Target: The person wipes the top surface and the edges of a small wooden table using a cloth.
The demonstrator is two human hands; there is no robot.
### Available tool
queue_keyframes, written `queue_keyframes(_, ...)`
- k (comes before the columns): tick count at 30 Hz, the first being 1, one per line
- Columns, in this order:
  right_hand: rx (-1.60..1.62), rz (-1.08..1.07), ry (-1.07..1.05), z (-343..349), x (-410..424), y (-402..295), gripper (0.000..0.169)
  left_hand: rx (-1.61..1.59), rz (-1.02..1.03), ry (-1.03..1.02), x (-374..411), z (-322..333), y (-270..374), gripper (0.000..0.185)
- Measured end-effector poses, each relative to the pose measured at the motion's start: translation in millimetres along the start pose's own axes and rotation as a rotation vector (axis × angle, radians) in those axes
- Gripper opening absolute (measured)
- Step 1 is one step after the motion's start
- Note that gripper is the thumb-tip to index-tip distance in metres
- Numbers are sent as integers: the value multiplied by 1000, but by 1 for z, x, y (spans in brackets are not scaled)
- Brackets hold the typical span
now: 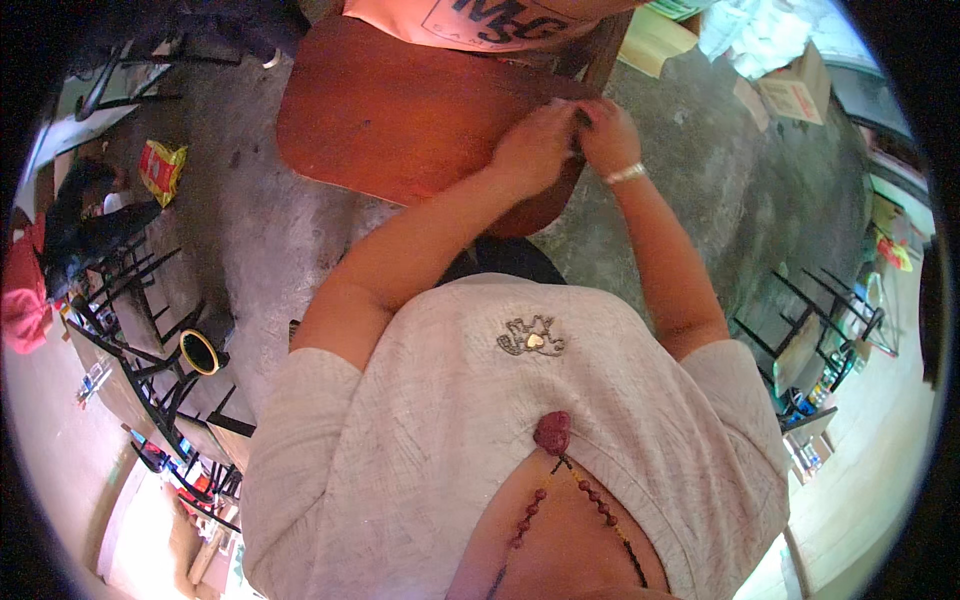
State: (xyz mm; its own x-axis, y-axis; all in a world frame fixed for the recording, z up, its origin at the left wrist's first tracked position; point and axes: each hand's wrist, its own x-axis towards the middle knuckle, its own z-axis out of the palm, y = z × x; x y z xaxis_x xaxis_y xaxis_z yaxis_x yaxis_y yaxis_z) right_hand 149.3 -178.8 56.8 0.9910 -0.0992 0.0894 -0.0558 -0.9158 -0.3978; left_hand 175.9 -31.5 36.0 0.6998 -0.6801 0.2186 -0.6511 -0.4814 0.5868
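Observation:
My left hand (536,146) and my right hand (611,135) meet over the right edge of a reddish-brown wooden panel (375,112) with rounded corners. Their fingers are bent and close together, slightly blurred. A small dark patch shows between them, and I cannot tell whether it is an object or shadow. A pale bracelet or watch band (625,174) circles my right wrist. Beyond the panel's far edge is a pale orange cloth item (420,19) bearing printed letters. A wooden post (606,52) rises beside it.
Around the panel is grey concrete floor (255,217). A yellow and red packet (162,171) lies at left, near black-framed furniture (142,360). More black-legged furniture (814,315) stands at right. A cardboard box (795,94) with white plastic bags (757,34) is at far right.

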Motion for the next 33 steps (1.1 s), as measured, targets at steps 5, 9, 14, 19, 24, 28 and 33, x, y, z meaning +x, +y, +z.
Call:
queue_keyframes(5, -71, 28, -10, 2, 10, -13, 21, -43, -91, -40, 9, -4, -8, 44)
queue_keyframes(9, 39, -160, 22, 60, 64, -48, 25, -31, -219, -136, -2, -77, -45, 35)
queue_keyframes(14, -22, -193, -127, 86, 107, -126, 25, 531, 26, 53, -28, -106, -112, 25)
queue_keyframes(19, -14, -181, -145, 61, 80, -101, 25, 131, -218, -123, -24, -115, -57, 38)
queue_keyframes(24, 3, 28, 35, 13, 20, -32, 25, -71, -33, -24, 0, -26, -27, 45)
queue_keyframes(28, -130, 113, -34, 4, -4, -37, 22, 59, 81, -31, -15, -18, -15, 45)
queue_keyframes(33, -56, -224, -155, 35, 11, -107, 16, 33, -312, -322, -59, -92, -25, 42)
